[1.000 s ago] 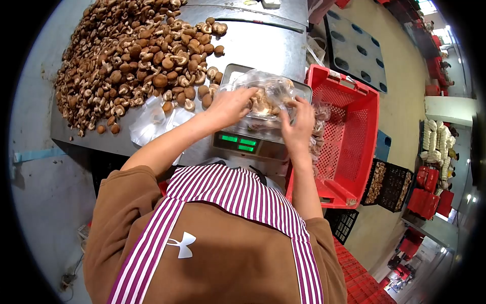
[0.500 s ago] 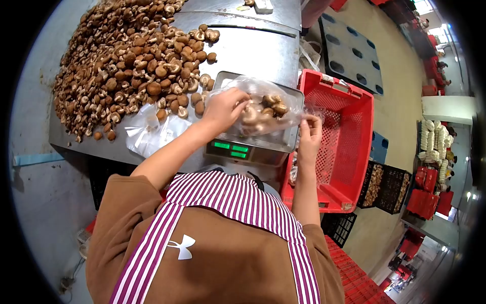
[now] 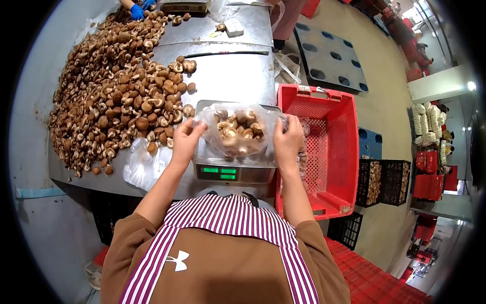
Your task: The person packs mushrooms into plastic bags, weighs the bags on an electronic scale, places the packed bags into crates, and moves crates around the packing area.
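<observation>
A clear plastic bag (image 3: 217,145) with several brown mushrooms (image 3: 238,129) inside lies on the steel pan of a digital scale (image 3: 258,175). The scale's green display is lit, too small to read. At the bag's left edge, my left hand (image 3: 186,142) pinches the plastic between thumb and fingers. My right hand (image 3: 288,139) grips the opposite edge, its fingers curled and partly hiding the plastic. Stretched between both hands, the bag spreads wide over the pan. A stack of flat plastic bags (image 3: 139,169) rests left of the scale, with a loose mushroom on it.
A large heap of mushrooms (image 3: 111,101) covers the table's left side. Against the table's right edge stands a red crate (image 3: 349,137) with bagged goods along its near side. Another person's blue-gloved hand (image 3: 137,11) reaches into the heap's far end. A pallet (image 3: 321,55) lies beyond.
My left hand has moved from above the bag to its left edge. The bag has been pulled wider and flatter between my hands. The head view has shifted, showing more of the table's far end.
</observation>
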The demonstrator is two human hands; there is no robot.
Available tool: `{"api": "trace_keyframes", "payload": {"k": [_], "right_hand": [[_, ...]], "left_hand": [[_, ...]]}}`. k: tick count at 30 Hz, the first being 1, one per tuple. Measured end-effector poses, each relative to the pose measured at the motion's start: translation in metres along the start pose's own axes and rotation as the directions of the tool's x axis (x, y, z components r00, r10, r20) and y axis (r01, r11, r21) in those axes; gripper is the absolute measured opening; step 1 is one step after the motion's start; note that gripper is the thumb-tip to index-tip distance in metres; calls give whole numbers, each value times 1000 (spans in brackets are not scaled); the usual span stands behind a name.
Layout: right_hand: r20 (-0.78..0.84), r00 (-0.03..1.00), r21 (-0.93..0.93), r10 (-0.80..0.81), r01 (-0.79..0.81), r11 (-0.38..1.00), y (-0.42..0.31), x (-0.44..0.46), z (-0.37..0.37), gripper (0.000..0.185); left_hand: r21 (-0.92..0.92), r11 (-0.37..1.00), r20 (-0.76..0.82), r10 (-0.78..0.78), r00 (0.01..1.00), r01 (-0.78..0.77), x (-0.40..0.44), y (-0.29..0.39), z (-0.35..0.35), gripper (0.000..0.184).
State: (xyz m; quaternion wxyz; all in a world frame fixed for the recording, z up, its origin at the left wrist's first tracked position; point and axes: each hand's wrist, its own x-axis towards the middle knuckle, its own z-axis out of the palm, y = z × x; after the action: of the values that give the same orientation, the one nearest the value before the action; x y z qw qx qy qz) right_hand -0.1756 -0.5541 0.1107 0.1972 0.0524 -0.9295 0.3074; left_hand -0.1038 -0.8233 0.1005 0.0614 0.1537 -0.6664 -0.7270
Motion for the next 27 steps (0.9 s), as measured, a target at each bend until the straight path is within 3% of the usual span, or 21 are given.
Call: {"api": "trace_keyframes", "payload": {"k": [2, 4, 6, 7, 8, 9, 10, 11, 12, 14, 16, 17, 18, 21, 22, 24, 25, 26, 27], "right_hand": [[7, 994, 84, 108, -108, 991, -4, 4, -27, 15], [-64, 994, 155, 93, -82, 984, -8, 2, -41, 13], [4, 987, 278, 160, -155, 948, -11, -4, -53, 12], [-48, 997, 180, 53, -43, 983, -9, -7, -52, 11], [-9, 999, 59, 46, -45, 997, 11, -17, -38, 10], [5, 1000, 64, 31, -31, 997, 20, -23, -34, 13], [3, 1000, -58, 16, -16, 998, 28, -29, -27, 17], [44, 995, -66, 86, -83, 994, 25, -29, -31, 18], [6, 996, -34, 90, -90, 995, 23, -28, -35, 15], [18, 994, -15, 108, -108, 994, 20, -28, -42, 16], [30, 992, -31, 122, -121, 992, 17, -27, -43, 19], [38, 990, -17, 133, -132, 991, 16, -27, -44, 19], [49, 990, 5, 135, -135, 991, 16, -30, -43, 20], [29, 986, -51, 162, -160, 986, 31, -36, -31, 22], [24, 987, -50, 157, -156, 987, 29, -33, -34, 22], [294, 911, 307, 290, -378, 873, 21, -29, -39, 24], [345, 910, 536, 231, -393, 747, 7, -25, -44, 24], [323, 941, 615, 97, -287, 734, -8, -20, -54, 21], [333, 939, 705, 84, -307, 640, -21, -19, -52, 19]], "left_hand": [[-57, 978, 60, 205, 977, -201, -3, 41, 4, 16], [-37, 966, 66, 258, 964, -256, -14, 66, 8, 19], [-153, 936, 105, 334, 937, -316, -18, 81, 18, 20], [-92, 970, 106, 233, 967, -224, -19, 82, 20, 20], [-35, 989, 118, 146, 982, -143, -18, 80, 19, 20], [-20, 984, 54, 176, 983, -175, -13, 62, 23, 19], [37, 989, 20, 143, 989, -144, -14, 50, 22, 9], [87, 986, 58, 137, 989, -141, -13, 32, 15, 20], [187, 965, 78, 173, 982, -185, -20, 31, 20, 36], [425, 833, 115, 338, 934, -354, -32, 16, 33, 45], [608, 632, 262, 412, 873, -481, -37, 9, 48, 47], [649, 547, 302, 454, 838, -530, -32, -7, 49, 34], [639, 542, 322, 456, 830, -546, -27, -26, 43, 34], [583, 627, 352, 378, 856, -516, -20, -25, 36, 10], [582, 625, 351, 384, 854, -520, -20, -20, 35, 10], [260, 867, 159, 397, 904, -426, -21, -14, 34, 3], [153, 926, 158, 323, 933, -346, -29, 13, 41, 8], [156, 925, 158, 322, 933, -346, -29, 25, 42, 8], [106, 935, 171, 320, 932, -340, -29, 33, 42, 11]]}}
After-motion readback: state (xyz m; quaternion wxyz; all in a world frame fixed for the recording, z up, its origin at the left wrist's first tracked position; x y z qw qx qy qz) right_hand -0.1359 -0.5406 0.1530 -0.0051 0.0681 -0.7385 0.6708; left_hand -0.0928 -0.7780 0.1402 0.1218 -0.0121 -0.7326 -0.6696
